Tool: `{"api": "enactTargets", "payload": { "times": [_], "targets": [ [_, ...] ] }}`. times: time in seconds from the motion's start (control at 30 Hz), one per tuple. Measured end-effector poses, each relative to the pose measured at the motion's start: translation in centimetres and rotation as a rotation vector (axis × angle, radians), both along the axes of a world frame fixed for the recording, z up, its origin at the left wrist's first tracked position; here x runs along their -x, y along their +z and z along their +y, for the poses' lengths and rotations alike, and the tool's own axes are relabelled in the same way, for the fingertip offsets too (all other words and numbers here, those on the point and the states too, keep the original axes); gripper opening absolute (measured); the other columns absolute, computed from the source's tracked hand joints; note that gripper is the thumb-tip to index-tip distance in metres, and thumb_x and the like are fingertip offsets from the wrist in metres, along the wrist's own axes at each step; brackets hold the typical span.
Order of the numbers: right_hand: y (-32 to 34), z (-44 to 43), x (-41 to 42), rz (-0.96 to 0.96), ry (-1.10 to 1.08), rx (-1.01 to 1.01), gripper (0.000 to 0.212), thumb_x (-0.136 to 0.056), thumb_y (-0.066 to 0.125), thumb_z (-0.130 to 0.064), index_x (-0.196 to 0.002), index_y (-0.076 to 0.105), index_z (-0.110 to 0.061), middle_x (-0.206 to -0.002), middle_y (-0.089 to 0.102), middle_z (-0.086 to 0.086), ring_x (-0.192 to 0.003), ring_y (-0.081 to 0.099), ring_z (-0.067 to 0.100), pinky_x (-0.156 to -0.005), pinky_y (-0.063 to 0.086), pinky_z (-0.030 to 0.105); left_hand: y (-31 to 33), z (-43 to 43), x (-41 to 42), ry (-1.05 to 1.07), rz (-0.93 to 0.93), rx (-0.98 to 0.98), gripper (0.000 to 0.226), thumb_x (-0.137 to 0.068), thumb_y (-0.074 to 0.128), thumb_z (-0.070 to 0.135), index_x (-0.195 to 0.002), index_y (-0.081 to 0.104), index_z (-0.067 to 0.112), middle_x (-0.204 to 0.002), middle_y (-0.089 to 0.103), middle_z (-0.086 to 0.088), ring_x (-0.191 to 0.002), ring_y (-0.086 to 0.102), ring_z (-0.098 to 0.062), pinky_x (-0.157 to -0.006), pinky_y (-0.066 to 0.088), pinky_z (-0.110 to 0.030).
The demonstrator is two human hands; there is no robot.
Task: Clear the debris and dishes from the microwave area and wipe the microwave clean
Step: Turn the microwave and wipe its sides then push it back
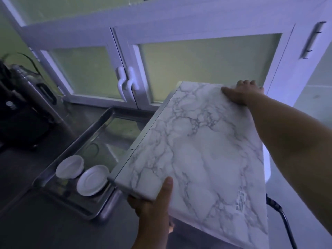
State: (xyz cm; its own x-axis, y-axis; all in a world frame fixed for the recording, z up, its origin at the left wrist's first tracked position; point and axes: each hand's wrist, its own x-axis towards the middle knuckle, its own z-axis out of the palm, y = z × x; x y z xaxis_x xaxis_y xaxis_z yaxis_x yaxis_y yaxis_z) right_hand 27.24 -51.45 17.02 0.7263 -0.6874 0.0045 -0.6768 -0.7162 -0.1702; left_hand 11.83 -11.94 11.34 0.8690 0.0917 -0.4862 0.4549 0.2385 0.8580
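Note:
A microwave (pixel 201 151) wrapped in white marble-pattern film fills the right half of the view, seen from above. My left hand (pixel 154 203) grips its near left corner, thumb on top and fingers under the edge. My right hand (pixel 242 92) holds the far right corner, fingers curled over the back edge. A white bowl (pixel 69 167) and a white saucer (pixel 92 180) sit in the steel sink (pixel 100 130) just left of the microwave.
White cabinet doors with frosted panes and two looped handles (pixel 126 83) stand behind the sink. A dark appliance (pixel 21 112) sits on the grey counter at left. A black cable (pixel 282 218) runs down at the lower right.

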Motion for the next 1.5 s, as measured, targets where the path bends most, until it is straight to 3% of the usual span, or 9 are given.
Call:
{"api": "enactTargets", "payload": {
  "times": [0.1, 0.2, 0.5, 0.67, 0.87, 1.07, 1.2, 1.4, 1.5],
  "targets": [
    [-0.2, -0.2, 1.5, 0.005, -0.041, 0.018, 0.097, -0.085, 0.025, -0.080, -0.152, 0.033, -0.010, -0.158, 0.034, 0.013, -0.148, 0.025, 0.030, -0.117, 0.021, 0.056, 0.3, 0.6, -0.2, -0.060, -0.011, 0.004, 0.133, -0.023, 0.087, 0.056, -0.140, 0.028, 0.031, -0.125, 0.050, 0.015, -0.096, 0.060, -0.013, -0.065, 0.052, -0.043],
    [-0.4, -0.3, 4.4, 0.031, -0.096, 0.048, 0.097, -0.085, 0.022, -0.079, -0.151, 0.034, -0.009, -0.156, 0.036, 0.014, -0.147, 0.026, 0.029, -0.115, 0.022, 0.056, 0.6, 1.9, -0.5, -0.152, -0.028, -0.053, 0.123, -0.031, 0.086, 0.056, -0.138, 0.033, 0.030, -0.115, 0.057, 0.013, -0.079, 0.063, -0.014, -0.066, 0.054, -0.061],
    [-0.6, 2.0, 16.5, 0.072, -0.267, 0.050, 0.102, -0.083, 0.021, -0.080, -0.152, 0.032, -0.006, -0.156, 0.035, 0.016, -0.148, 0.023, 0.030, -0.115, 0.017, 0.058, 1.5, 6.9, -2.6, -0.553, -0.053, -0.109, 0.074, -0.062, 0.085, 0.050, -0.127, 0.056, 0.032, -0.106, 0.076, 0.006, -0.103, 0.070, -0.026, -0.073, 0.053, -0.068],
    [-1.2, 5.6, 23.7, 0.054, -0.378, 0.033, 0.107, -0.080, 0.021, -0.083, -0.152, 0.030, -0.005, -0.156, 0.035, 0.018, -0.148, 0.023, 0.032, -0.115, 0.018, 0.056, 2.2, 9.1, -4.7, -0.780, -0.032, -0.153, 0.041, -0.064, 0.081, 0.060, -0.101, 0.074, 0.043, -0.107, 0.076, 0.001, -0.105, 0.067, -0.030, -0.083, 0.047, -0.074],
    [-1.7, 11.7, 30.3, 0.077, -0.553, 0.032, 0.106, -0.083, 0.017, -0.084, -0.155, 0.023, -0.007, -0.159, 0.031, 0.016, -0.148, 0.023, 0.032, -0.115, 0.018, 0.057, 2.4, 11.2, -7.4, -0.935, -0.100, -0.221, 0.068, -0.051, 0.075, 0.074, -0.107, 0.072, 0.036, -0.097, 0.078, 0.001, -0.093, 0.069, -0.026, -0.074, 0.057, -0.059],
    [-2.3, 18.7, 35.8, 0.032, -0.661, 0.047, 0.102, -0.077, 0.010, -0.081, -0.152, 0.026, -0.014, -0.153, 0.035, 0.019, -0.141, 0.027, 0.032, -0.106, 0.024, 0.053, 2.6, 12.7, -5.9, -0.716, -0.285, -0.142, 0.034, -0.091, 0.064, 0.048, -0.118, 0.066, 0.027, -0.101, 0.075, 0.007, -0.089, 0.072, -0.013, -0.057, 0.054, -0.023],
    [-2.9, 23.0, 39.5, -0.075, -0.601, 0.052, 0.091, -0.083, 0.020, -0.078, -0.150, 0.027, -0.017, -0.153, 0.029, 0.020, -0.143, 0.021, 0.033, -0.113, 0.018, 0.054, 0.8, 16.6, 0.3, -0.707, -0.428, 0.001, 0.040, -0.087, 0.068, 0.031, -0.127, 0.061, 0.030, -0.118, 0.072, 0.005, -0.112, 0.068, -0.020, -0.092, 0.054, -0.041],
    [-4.4, 33.1, 39.1, -0.319, -0.269, 0.119, 0.072, -0.092, 0.029, -0.057, -0.150, 0.039, -0.017, -0.161, 0.030, 0.007, -0.151, 0.016, 0.026, -0.121, -0.002, 0.049, -1.0, 18.6, 5.4, -0.573, -0.585, 0.072, 0.047, -0.087, 0.061, 0.019, -0.133, 0.058, 0.031, -0.127, 0.068, 0.005, -0.117, 0.064, -0.014, -0.093, 0.054, -0.026],
    [-4.5, 35.2, 36.8, -0.490, -0.061, 0.181, 0.061, -0.091, 0.042, -0.048, -0.132, 0.063, -0.008, -0.141, 0.057, 0.013, -0.139, 0.044, 0.033, -0.118, 0.021, 0.051, -0.9, 17.2, 5.5, -0.449, -0.621, 0.006, 0.046, -0.089, 0.057, 0.022, -0.135, 0.057, 0.028, -0.129, 0.066, 0.010, -0.121, 0.061, -0.011, -0.098, 0.051, -0.028]
  ]
}}
